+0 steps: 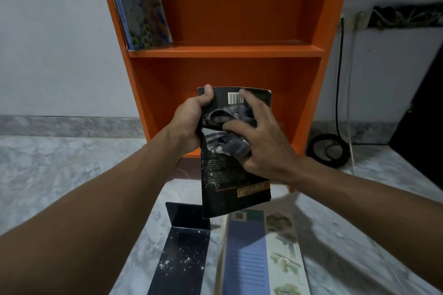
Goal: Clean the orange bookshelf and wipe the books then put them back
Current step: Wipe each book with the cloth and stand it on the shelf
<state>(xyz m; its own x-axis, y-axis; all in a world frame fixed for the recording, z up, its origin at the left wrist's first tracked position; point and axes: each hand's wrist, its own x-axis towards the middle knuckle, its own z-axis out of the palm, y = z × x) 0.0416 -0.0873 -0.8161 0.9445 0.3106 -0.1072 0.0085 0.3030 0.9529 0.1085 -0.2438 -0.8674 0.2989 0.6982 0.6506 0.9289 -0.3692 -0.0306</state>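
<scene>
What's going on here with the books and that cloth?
A person is dusting a black book in front of the orange bookshelf. The left hand grips the book's top corner, and the right hand holds a grey cloth against its back cover. Another book and a dusty bookend lie on the floor below.

My cloth (pixel 229 147) and right hand (pixel 266 148) covered the middle of the black book (pixel 225 182), whose back-cover print was too small to read. The top edge cut off the orange bookshelf (pixel 225 54) and its leaning books (pixel 143 12); the bottom edge cut off the bookend (pixel 184 246) and the floor book (pixel 247 258)
</scene>
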